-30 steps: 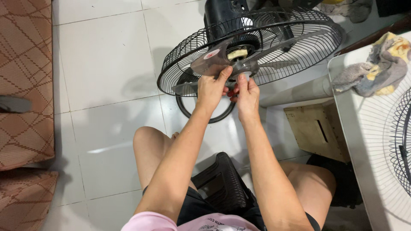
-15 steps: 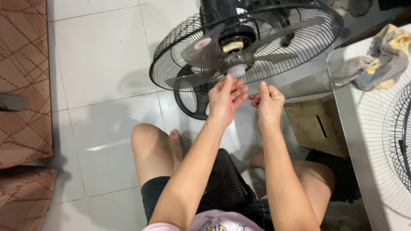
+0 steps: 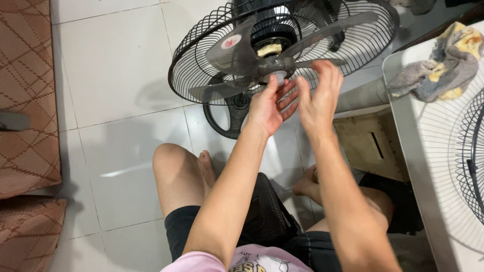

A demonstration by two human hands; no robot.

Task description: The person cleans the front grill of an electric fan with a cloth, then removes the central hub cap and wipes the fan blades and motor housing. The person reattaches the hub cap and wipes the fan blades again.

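A black floor fan [image 3: 201, 55] stands tilted on the tiled floor with its front guard off, showing translucent grey blades [image 3: 237, 48] and a small white cap [image 3: 278, 75] on the hub. My left hand [image 3: 267, 108] reaches up from below, fingers apart, with the fingertips at the white cap. My right hand [image 3: 317, 98] is just right of it, fingers spread and holding nothing, its fingertips close to a blade near the hub.
The fan's round black base [image 3: 222, 118] lies under my hands. I sit on a black plastic stool [image 3: 264, 211]. To the right are a wooden box [image 3: 365, 146], a white surface [image 3: 433, 166] bearing rags [image 3: 438, 70] and a black grille [image 3: 474, 161]. A woven brown mat [image 3: 27, 100] lies left.
Both hands were together on the hub, drew back toward me, and now reach to it again. The right hand went from a loose fist to spread fingers. The fan has tilted slightly.
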